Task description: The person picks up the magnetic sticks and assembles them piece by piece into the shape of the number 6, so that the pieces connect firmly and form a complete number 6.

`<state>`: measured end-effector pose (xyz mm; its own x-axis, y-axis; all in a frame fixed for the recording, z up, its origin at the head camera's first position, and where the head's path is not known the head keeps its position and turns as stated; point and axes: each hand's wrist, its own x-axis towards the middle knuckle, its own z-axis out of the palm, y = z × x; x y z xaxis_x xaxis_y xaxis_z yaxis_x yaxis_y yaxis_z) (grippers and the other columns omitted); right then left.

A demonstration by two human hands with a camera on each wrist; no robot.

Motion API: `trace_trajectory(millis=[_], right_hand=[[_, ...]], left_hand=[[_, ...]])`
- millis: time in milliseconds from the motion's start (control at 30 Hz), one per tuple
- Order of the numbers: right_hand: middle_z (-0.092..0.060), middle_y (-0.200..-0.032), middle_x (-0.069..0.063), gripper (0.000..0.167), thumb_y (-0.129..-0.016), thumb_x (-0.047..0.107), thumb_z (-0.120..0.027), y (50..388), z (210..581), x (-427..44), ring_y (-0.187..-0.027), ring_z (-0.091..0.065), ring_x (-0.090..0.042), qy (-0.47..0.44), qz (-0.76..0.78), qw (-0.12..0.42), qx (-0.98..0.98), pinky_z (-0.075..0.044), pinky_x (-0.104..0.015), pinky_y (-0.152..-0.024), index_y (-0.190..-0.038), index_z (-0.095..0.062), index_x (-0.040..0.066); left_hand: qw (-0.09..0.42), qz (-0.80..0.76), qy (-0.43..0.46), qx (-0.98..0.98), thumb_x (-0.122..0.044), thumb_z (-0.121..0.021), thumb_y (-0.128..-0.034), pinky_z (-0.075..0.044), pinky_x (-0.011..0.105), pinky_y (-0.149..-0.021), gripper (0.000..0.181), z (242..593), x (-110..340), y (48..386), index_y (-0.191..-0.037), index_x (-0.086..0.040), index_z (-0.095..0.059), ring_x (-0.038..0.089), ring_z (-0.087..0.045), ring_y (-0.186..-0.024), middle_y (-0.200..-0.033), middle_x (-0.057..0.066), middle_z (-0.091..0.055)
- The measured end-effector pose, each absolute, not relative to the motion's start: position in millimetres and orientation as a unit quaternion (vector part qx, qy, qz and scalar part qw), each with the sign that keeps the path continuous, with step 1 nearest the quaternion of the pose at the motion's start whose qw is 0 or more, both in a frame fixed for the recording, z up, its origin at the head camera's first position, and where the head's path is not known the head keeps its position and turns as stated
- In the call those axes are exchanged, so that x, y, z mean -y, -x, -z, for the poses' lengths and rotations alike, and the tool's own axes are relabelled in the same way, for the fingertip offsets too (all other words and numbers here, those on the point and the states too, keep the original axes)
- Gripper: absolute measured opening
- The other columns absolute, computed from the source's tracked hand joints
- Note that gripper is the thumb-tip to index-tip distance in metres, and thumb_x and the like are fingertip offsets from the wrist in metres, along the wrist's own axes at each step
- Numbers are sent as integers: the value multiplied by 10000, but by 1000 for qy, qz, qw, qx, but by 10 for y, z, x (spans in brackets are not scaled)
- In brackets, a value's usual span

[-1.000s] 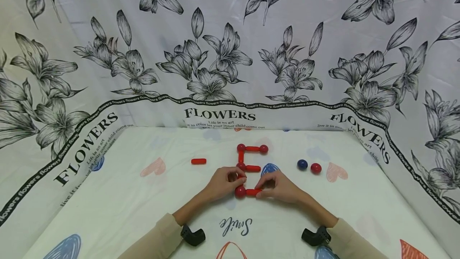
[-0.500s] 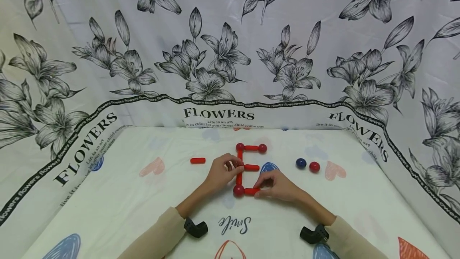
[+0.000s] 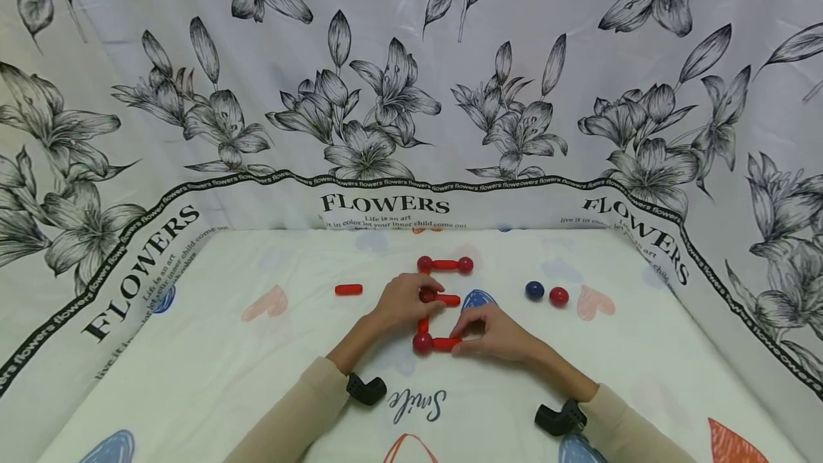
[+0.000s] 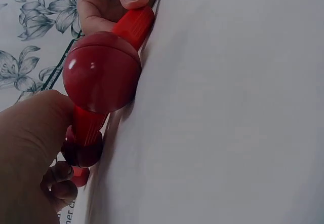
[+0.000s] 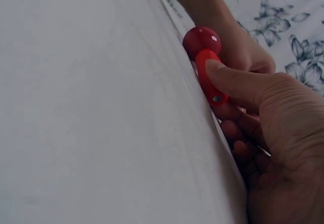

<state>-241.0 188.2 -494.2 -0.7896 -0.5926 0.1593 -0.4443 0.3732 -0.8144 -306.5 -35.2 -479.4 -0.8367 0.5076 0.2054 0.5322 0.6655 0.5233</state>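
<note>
Red magnetic rods and balls lie joined on the table in an E-like outline. My left hand [image 3: 406, 299] grips the middle ball [image 3: 427, 294], partly hidden by the fingers; a short rod [image 3: 450, 300] extends right from it. My right hand [image 3: 495, 333] pinches the free end of the bottom rod [image 3: 445, 344] between thumb and fingers. That rod joins the near corner ball [image 3: 422, 343], which looms large in the left wrist view. A metal dot shows on the rod's end face [image 5: 216, 98] in the right wrist view.
At the far side, a top rod [image 3: 444, 264] links two balls. One loose red rod [image 3: 348, 290] lies to the left. A dark blue ball [image 3: 534, 291] and a red ball [image 3: 559, 296] sit on the right. Behind the printed tablecloth [image 3: 257, 377] hangs a flowered curtain [image 3: 386, 206].
My left hand has moved away from me, from the lower upright rod to the middle ball. The right hand keeps its pinch on the bottom rod. The head view has shifted slightly.
</note>
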Motion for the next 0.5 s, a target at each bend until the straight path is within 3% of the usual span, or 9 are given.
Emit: trace_trajectory(millis=[333, 500], right_hand=[[-684, -955, 102, 254, -768, 354, -777, 2453, 4834, -1950, -892, -614, -114, 311, 439, 120, -834, -508, -242, -815, -1002, -718, 274], [-695, -971, 15, 274, -787, 282, -770, 2506, 4719, -2084, -841, -623, -145, 304, 431, 122, -841, -523, -265, -767, -1035, -714, 178]], left_hand=[[26, 294, 289, 911, -383, -717, -816, -417, 241, -723, 235, 4825, 342, 3059, -1028, -283, -717, 68, -523, -787, -884, -167, -657], [34, 315, 291, 903, -386, -707, -819, -423, 239, -725, 212, 4890, 349, 3065, -1008, -291, -721, 59, -526, -787, -881, -184, -660]])
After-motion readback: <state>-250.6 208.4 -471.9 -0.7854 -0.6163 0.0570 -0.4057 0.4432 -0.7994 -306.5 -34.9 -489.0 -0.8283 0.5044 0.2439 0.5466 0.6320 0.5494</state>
